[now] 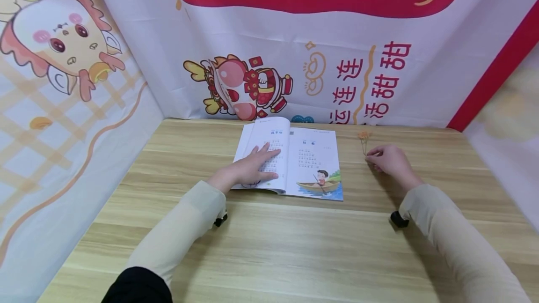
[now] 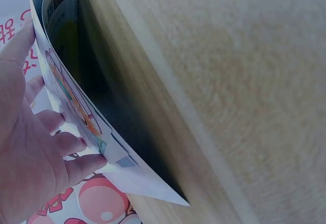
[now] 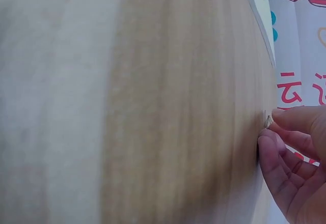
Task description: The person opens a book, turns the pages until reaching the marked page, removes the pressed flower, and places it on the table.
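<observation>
An open picture book [image 1: 313,160] lies at the back middle of the wooden table [image 1: 269,247]. Its right page shows a child in a boat. My left hand [image 1: 252,167] rests flat on the left page with straight fingers. In the left wrist view the fingers [image 2: 76,165] lie against the curved pages of the book [image 2: 76,96]. To the right of the book lies a small orange dried flower [image 1: 364,135] on a thin stem. My right hand [image 1: 389,160] pinches the stem's near end. The right wrist view shows the fingertips [image 3: 277,127] closed on the thin stem [image 3: 267,119] at the tabletop.
Printed cloth banners [image 1: 269,59] with cartoon figures and red characters wall in the table at the back and on both sides. Bare wood stretches from the book to the near edge.
</observation>
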`<action>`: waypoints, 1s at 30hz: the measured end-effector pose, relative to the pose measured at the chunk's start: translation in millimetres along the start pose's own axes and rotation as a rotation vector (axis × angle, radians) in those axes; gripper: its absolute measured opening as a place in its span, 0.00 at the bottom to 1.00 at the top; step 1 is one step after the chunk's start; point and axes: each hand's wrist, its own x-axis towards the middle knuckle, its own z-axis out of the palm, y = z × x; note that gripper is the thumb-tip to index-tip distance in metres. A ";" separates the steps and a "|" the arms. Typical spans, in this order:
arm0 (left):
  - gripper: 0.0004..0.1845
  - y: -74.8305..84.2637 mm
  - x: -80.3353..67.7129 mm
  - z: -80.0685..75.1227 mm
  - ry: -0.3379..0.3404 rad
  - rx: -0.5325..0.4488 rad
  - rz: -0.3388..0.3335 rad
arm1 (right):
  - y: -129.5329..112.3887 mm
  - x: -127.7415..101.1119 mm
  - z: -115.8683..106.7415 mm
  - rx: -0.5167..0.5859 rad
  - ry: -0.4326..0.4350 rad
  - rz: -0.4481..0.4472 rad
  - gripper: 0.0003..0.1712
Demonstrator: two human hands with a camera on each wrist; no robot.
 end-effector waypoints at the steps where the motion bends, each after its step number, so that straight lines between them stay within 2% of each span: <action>1: 0.43 0.4 -0.1 -0.4 0.000 0.004 0.001 | -0.6 -0.7 0.4 -0.001 0.002 -0.005 0.17; 7: 0.42 2.2 -0.8 -3.7 0.006 0.046 0.000 | -3.9 -3.5 2.2 -0.001 0.015 -0.033 0.18; 10: 0.42 5.2 0.5 -5.8 0.023 0.111 0.007 | -7.1 -3.8 1.4 -0.020 0.033 -0.067 0.19; 18: 0.40 31.6 -1.7 -11.0 0.086 0.432 0.008 | -30.7 -8.0 -5.4 -0.073 0.084 -0.110 0.22; 24: 0.38 53.1 -5.3 -18.0 0.190 0.671 0.038 | -51.1 -11.7 -10.0 -0.128 0.161 -0.219 0.18; 27: 0.36 64.1 -7.2 -24.4 0.264 0.693 0.081 | -56.7 -13.6 -9.4 -0.167 0.163 -0.249 0.18; 30: 0.34 74.4 -10.8 -31.6 0.340 0.616 0.149 | -60.8 -15.8 -7.7 -0.210 0.153 -0.262 0.19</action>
